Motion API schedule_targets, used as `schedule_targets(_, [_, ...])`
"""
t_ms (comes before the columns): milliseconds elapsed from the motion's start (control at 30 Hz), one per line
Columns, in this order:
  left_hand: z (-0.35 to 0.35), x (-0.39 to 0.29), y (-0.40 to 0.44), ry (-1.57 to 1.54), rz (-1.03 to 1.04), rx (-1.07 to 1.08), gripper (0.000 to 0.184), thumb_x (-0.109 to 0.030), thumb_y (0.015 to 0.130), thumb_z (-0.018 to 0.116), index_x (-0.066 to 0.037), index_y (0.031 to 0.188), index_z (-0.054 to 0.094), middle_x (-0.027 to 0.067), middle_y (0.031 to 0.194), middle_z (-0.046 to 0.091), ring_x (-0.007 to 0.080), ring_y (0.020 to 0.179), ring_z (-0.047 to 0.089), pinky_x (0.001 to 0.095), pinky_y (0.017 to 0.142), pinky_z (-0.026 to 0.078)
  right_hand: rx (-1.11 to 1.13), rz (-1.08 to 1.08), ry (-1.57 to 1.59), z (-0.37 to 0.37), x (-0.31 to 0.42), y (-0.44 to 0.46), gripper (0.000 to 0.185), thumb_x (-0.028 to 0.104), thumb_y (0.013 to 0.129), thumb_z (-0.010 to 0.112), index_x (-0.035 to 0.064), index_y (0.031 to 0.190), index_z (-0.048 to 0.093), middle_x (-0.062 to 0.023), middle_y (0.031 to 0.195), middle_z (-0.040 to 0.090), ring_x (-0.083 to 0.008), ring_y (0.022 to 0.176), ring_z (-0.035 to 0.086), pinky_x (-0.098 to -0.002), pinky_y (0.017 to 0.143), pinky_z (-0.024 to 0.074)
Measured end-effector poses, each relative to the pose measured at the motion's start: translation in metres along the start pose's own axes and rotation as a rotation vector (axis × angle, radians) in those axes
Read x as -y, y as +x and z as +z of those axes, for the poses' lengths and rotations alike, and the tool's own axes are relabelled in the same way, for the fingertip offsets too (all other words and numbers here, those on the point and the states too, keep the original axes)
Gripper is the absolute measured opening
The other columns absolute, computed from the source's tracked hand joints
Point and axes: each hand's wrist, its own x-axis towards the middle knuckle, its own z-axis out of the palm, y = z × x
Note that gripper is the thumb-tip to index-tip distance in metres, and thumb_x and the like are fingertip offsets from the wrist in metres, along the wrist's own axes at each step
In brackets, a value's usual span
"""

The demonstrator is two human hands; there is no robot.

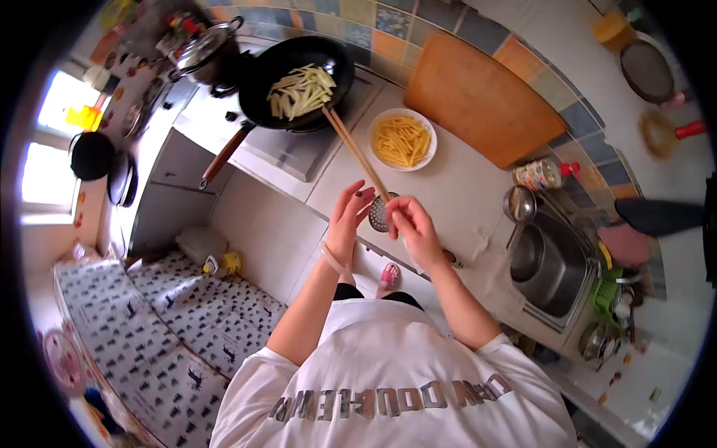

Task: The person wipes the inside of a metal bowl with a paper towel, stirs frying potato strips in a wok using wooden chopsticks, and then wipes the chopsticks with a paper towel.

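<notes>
Past the white shirt (396,366), chopsticks (355,148) are being gripped near one end by the right hand (414,230) (the left hand (346,222) being loosely open), presumably for distance from the wok (334,60).

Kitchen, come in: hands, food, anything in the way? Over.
Right hand gripping chopsticks, tips near rim of wok. Left hand open alongside. Pale strips inside wok. Perforated utensil behind, partly hidden.
</notes>
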Motion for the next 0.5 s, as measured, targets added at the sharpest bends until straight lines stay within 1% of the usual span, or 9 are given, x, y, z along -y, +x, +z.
schedule_targets(33, [0.001, -0.012, -0.006, -0.063, -0.007, 0.011, 0.041, -0.027, 0.101, 0.043, -0.004, 0.134, 0.045, 0.0174, 0.129, 0.056, 0.0266, 0.123, 0.052, 0.0397, 0.103, 0.041, 0.053, 0.034, 0.035, 0.008, 0.0, -0.007, 0.012, 0.008, 0.099, 0.048, 0.0039, 0.109, 0.051, -0.0038, 0.09, 0.056, -0.0083, 0.066, 0.051, -0.0213, 0.062, 0.0441])
schedule_targets(100, [-0.004, -0.033, -0.017, -0.187, -0.021, 0.044, 0.043, -0.031, 0.101, 0.04, -0.004, 0.135, 0.045, 0.0169, 0.129, 0.056, 0.0266, 0.123, 0.052, 0.0403, 0.103, 0.042, 0.186, 0.068, 0.081, 0.022, 0.003, -0.017, 0.019, 0.007, 0.097, 0.048, 0.0027, 0.116, 0.05, -0.0026, 0.093, 0.056, -0.0067, 0.079, 0.053, -0.0208, 0.07, 0.0448])
schedule_targets(167, [-0.009, -0.048, -0.029, -0.211, -0.068, 0.017, 0.041, -0.03, 0.102, 0.037, -0.004, 0.133, 0.046, 0.0147, 0.122, 0.059, 0.0262, 0.116, 0.056, 0.0392, 0.1, 0.044, 0.285, 0.079, 0.028, 0.036, 0.015, -0.026, 0.032, 0.004, 0.092, 0.052, 0.0031, 0.123, 0.047, -0.0043, 0.105, 0.053, -0.0113, 0.098, 0.054, -0.0274, 0.09, 0.0448])
schedule_targets(233, [-0.013, -0.06, -0.039, -0.203, -0.093, -0.009, 0.041, -0.029, 0.102, 0.037, -0.004, 0.133, 0.045, 0.0132, 0.116, 0.061, 0.0256, 0.111, 0.058, 0.0388, 0.097, 0.046, 0.406, 0.042, 0.067, 0.049, 0.03, -0.028, 0.037, 0.006, 0.091, 0.054, 0.0034, 0.126, 0.045, -0.0048, 0.108, 0.052, -0.012, 0.099, 0.053, -0.0283, 0.092, 0.0434])
schedule_targets(267, [-0.017, -0.062, -0.039, -0.246, -0.072, 0.012, 0.035, -0.027, 0.102, 0.038, -0.004, 0.127, 0.048, 0.0102, 0.104, 0.062, 0.0243, 0.104, 0.06, 0.0382, 0.093, 0.047, 0.442, -0.017, 0.076, 0.055, 0.035, -0.027, 0.042, 0.007, 0.089, 0.056, 0.0037, 0.128, 0.043, -0.005, 0.107, 0.051, -0.0122, 0.101, 0.053, -0.0286, 0.094, 0.0419])
schedule_targets(367, [-0.033, -0.068, -0.032, -0.423, -0.085, 0.101, 0.028, -0.026, 0.102, 0.04, -0.005, 0.116, 0.051, 0.0087, 0.099, 0.062, 0.0243, 0.102, 0.059, 0.0383, 0.092, 0.048, 0.506, -0.06, 0.038, 0.071, 0.055, -0.02, 0.049, 0.011, 0.084, 0.065, 0.0042, 0.128, 0.044, -0.0045, 0.104, 0.05, -0.0131, 0.093, 0.052, -0.0282, 0.087, 0.0433])
schedule_targets(400, [-0.036, -0.073, -0.028, -0.497, -0.082, 0.161, 0.021, -0.025, 0.102, 0.041, -0.008, 0.105, 0.051, 0.0082, 0.097, 0.062, 0.0258, 0.106, 0.059, 0.0388, 0.094, 0.047, 0.479, -0.149, -0.058, 0.077, 0.054, -0.014, 0.049, 0.013, 0.084, 0.067, 0.005, 0.126, 0.045, -0.0048, 0.103, 0.05, -0.014, 0.091, 0.053, -0.0285, 0.085, 0.0437])
schedule_targets(467, [-0.044, -0.084, -0.018, -0.568, -0.129, 0.21, 0.019, -0.026, 0.102, 0.04, -0.009, 0.103, 0.05, 0.009, 0.1, 0.063, 0.0266, 0.11, 0.057, 0.0398, 0.095, 0.046, 0.42, -0.326, -0.247, 0.092, 0.048, 0.003, 0.049, 0.016, 0.082, 0.071, 0.0066, 0.124, 0.048, -0.0055, 0.103, 0.051, -0.0157, 0.088, 0.053, -0.029, 0.081, 0.0446])
schedule_targets(500, [-0.05, -0.09, -0.012, -0.601, -0.154, 0.234, 0.019, -0.026, 0.102, 0.04, -0.01, 0.102, 0.05, 0.0094, 0.102, 0.063, 0.027, 0.112, 0.057, 0.0402, 0.096, 0.046, 0.29, -0.405, -0.415, 0.103, 0.05, 0.012, 0.036, 0.02, 0.083, 0.073, 0.0078, 0.112, 0.055, -0.0064, 0.099, 0.052, -0.0177, 0.086, 0.054, -0.0295, 0.078, 0.0454])
